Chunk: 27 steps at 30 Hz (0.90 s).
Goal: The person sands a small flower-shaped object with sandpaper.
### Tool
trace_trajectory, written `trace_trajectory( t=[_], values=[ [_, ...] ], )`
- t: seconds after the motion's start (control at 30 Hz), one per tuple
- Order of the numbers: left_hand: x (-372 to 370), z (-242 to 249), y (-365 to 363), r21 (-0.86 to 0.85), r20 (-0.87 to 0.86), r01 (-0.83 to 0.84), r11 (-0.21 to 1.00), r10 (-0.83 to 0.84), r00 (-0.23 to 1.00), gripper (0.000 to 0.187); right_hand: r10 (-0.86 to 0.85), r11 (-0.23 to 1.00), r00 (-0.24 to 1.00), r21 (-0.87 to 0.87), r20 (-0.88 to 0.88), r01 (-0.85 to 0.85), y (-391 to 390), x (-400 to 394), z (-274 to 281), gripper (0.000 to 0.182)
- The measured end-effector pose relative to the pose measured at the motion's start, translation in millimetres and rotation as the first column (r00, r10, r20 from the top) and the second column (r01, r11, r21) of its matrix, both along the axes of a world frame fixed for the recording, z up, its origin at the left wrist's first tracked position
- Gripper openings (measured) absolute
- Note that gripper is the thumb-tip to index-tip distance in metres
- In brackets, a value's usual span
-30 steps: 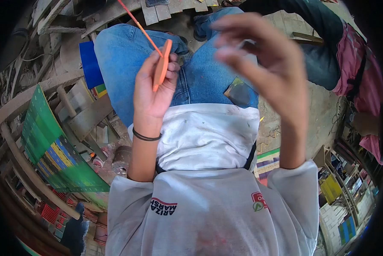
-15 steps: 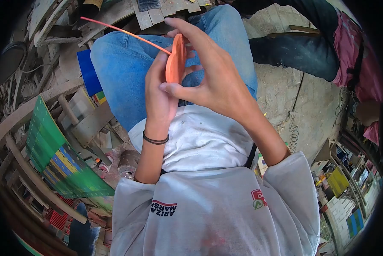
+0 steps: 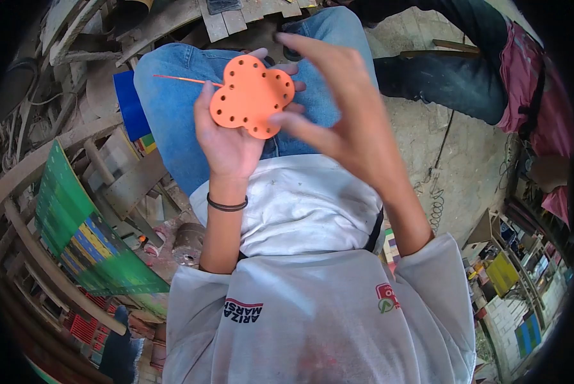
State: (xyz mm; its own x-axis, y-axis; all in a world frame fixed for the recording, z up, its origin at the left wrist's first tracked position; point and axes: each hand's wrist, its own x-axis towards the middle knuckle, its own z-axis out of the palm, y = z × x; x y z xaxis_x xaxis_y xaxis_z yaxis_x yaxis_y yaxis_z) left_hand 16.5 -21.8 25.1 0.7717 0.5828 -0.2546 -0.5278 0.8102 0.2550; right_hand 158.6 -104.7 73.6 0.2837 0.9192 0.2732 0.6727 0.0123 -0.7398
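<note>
An orange lobed plate (image 3: 251,93) with several round holes near its edge lies face up on the palm of my left hand (image 3: 230,144), whose fingers curl beneath and around it. From the plate's left side a thin orange-red cord (image 3: 183,79) sticks out over the jeans. My right hand (image 3: 347,109), blurred by motion, is at the plate's right side with thumb and fingers spread wide. The thumb tip is close to the lower right lobe; whether it touches cannot be made out.
Green painted boards (image 3: 85,224) and a curved wooden frame (image 3: 31,246) stand at the left. Wooden slats (image 3: 232,22) lie beyond the knees. Another person's dark-trousered leg (image 3: 440,83) extends from the upper right. A coiled cable (image 3: 436,201) is on the floor.
The orange plate has turned from edge-on to flat, showing its holed face. My left hand has opened out beneath it, and my right hand has moved slightly right, off the plate's edge.
</note>
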Motion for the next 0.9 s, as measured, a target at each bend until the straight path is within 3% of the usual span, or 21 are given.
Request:
trace_trajectory(
  t=[0.07, 0.13, 0.23, 0.37, 0.43, 0.47, 0.53, 0.57, 0.63, 0.7, 0.77, 0.9],
  values=[
    [-6.2, -13.6, 6.9, 0.055, 0.008, 0.008, 0.998, -0.008, 1.0, 0.071, 0.003, 0.99, 1.0, -0.142, -0.007, -0.004, -26.1, 19.3, -6.0, 0.058],
    [-8.1, -19.0, 11.3, 0.138, -0.057, 0.01, 0.99, -0.002, 0.998, 0.074, 0.048, 0.942, 0.989, -0.336, 0.137, 0.001, -51.0, 31.6, -4.6, 0.05],
    [-7.5, -21.4, 15.1, 0.209, -0.093, -0.003, 0.978, 0.023, 0.995, 0.072, -0.049, 0.866, 0.996, -0.494, 0.071, 0.077, -79.3, 24.6, -11.0, 0.049],
    [-4.6, -21.0, 14.5, 0.304, -0.161, -0.004, 0.953, 0.056, 0.985, 0.07, -0.141, 0.827, 0.99, -0.551, -0.012, 0.111, -90.9, 13.2, -17.8, 0.049],
    [-4.3, -19.5, 13.9, 0.496, -0.277, 0.034, 0.867, 0.121, 0.953, 0.067, -0.26, 0.793, 0.959, -0.591, -0.111, 0.147, -90.7, 12.8, -16.7, 0.046],
    [-5.0, -18.3, 14.1, 0.499, -0.28, 0.033, 0.866, 0.125, 0.952, 0.067, -0.256, 0.795, 0.96, -0.589, -0.115, 0.142, -91.7, 12.3, -20.1, 0.046],
    [-5.1, -16.1, 13.7, 0.551, -0.297, 0.037, 0.834, 0.154, 0.942, 0.065, -0.366, 0.896, 0.751, -0.427, -0.549, 0.124, -92.8, 11.5, -27.0, 0.034],
    [-4.7, -14.6, 13.6, 0.548, -0.295, 0.034, 0.836, 0.155, 0.943, 0.065, -0.366, 0.895, 0.754, -0.429, -0.546, 0.124, -91.4, 12.6, -26.7, 0.034],
    [-2.1, -11.2, 13.2, 0.536, -0.337, 0.042, 0.843, 0.168, 0.926, 0.062, -0.334, 0.942, 0.485, -0.308, -0.808, 0.135, -76.6, 12.2, -21.6, 0.023],
    [-0.2, -8.8, 12.2, 0.491, -0.33, 0.018, 0.871, 0.166, 0.929, 0.06, -0.333, 0.943, 0.49, -0.268, -0.806, 0.199, -60.0, 12.9, -26.7, 0.017],
    [1.4, -8.4, 10.3, 0.443, -0.32, -0.003, 0.896, 0.161, 0.934, 0.058, -0.173, 0.974, 0.187, -0.139, -0.967, 0.18, -40.9, 10.3, -27.9, 0.016],
    [-3.1, -10.4, 13.7, 0.424, -0.369, 0.012, 0.905, 0.161, 0.915, 0.058, -0.175, 0.978, 0.153, -0.153, -0.973, 0.145, -18.6, 7.1, -32.6, 0.021]
  ],
)
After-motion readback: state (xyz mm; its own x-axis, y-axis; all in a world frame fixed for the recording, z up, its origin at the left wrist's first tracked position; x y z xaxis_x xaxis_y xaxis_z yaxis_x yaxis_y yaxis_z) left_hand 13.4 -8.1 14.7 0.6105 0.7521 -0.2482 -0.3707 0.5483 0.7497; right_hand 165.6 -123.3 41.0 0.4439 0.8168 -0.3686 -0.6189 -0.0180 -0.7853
